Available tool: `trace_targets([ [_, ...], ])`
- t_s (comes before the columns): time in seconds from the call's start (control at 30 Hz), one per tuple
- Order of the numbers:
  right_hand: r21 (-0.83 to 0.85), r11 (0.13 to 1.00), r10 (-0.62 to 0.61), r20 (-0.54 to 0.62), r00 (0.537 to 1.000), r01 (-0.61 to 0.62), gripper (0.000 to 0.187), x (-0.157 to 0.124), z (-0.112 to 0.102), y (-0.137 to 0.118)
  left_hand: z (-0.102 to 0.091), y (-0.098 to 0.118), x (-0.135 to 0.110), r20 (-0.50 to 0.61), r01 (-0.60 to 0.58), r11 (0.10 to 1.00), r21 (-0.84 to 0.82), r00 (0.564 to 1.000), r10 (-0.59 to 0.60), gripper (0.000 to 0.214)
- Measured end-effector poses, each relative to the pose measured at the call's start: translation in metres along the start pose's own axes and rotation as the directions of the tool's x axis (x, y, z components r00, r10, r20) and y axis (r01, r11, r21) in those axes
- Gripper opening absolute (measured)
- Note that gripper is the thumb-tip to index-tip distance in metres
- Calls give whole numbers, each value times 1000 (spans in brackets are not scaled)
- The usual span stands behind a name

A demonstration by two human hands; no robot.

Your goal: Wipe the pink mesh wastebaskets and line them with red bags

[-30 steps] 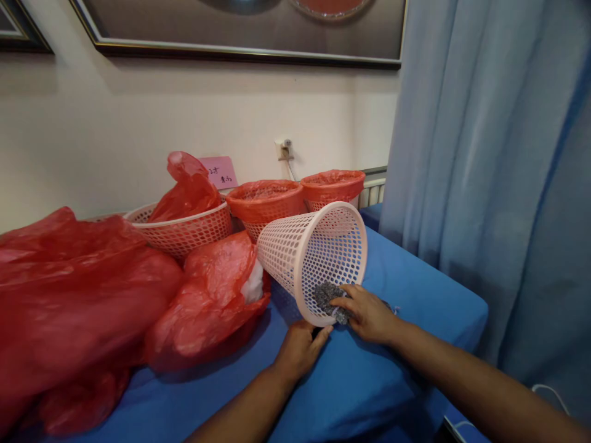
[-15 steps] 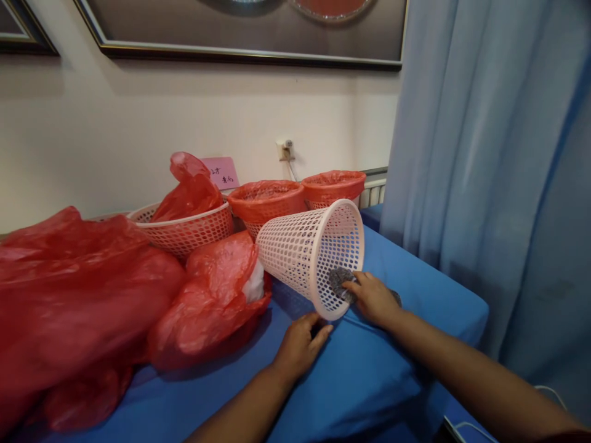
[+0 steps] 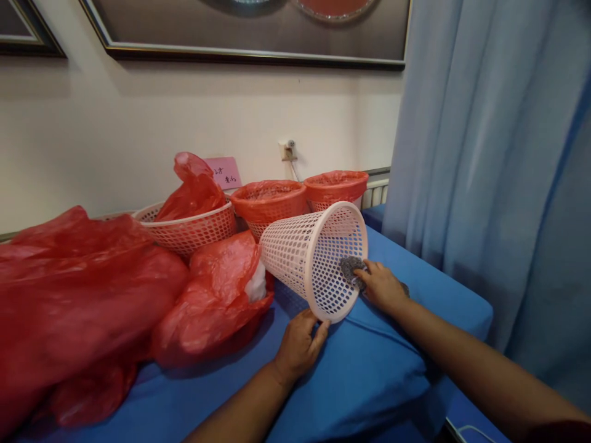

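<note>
A pale pink mesh basket point(image 3: 305, 255) lies on its side on the blue-covered table point(image 3: 369, 375), its mouth facing right. My right hand point(image 3: 383, 287) is closed on a grey scrubbing pad point(image 3: 351, 267) and presses it against the basket's rim on the right side. My left hand point(image 3: 300, 344) rests on the blue cover below the basket, fingers curled against the lower rim and steadying it.
Red plastic bags point(image 3: 83, 289) are heaped at the left, one point(image 3: 217, 289) against the basket. Three more mesh baskets lined with red bags point(image 3: 272, 200) stand along the wall behind. A blue curtain point(image 3: 489, 160) hangs at the right, past the table's edge.
My right hand has carried the grey pad up and to the right along the basket's rim. The basket's mouth has lifted slightly. My left hand has stayed at the lower rim.
</note>
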State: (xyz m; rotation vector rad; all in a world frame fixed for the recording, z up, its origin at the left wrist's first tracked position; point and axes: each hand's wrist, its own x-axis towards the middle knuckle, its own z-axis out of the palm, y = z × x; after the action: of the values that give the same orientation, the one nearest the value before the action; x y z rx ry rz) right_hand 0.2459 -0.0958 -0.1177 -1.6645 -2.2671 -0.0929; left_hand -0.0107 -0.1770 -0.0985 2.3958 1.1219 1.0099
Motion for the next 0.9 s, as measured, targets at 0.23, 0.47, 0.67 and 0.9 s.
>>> trace_targets([
  [0.23,275,866,-439,21,898,417,61,-31,-7,-37,-6,-4,-7,-207,-97,993,68,972,109,20],
  [0.47,386,860,-393,84,915,334,61,-46,-20,-33,-17,-3,-4,-222,-156,981,114,959,178,20],
  [0.67,316,925,-256,113,960,210,53,-47,-15,-51,-25,-15,9,-235,14,1000,26,972,-7,23],
  [0.9,203,974,-119,95,988,98,54,-36,-2,-74,-9,-35,7,-223,344,916,-204,895,-386,31],
])
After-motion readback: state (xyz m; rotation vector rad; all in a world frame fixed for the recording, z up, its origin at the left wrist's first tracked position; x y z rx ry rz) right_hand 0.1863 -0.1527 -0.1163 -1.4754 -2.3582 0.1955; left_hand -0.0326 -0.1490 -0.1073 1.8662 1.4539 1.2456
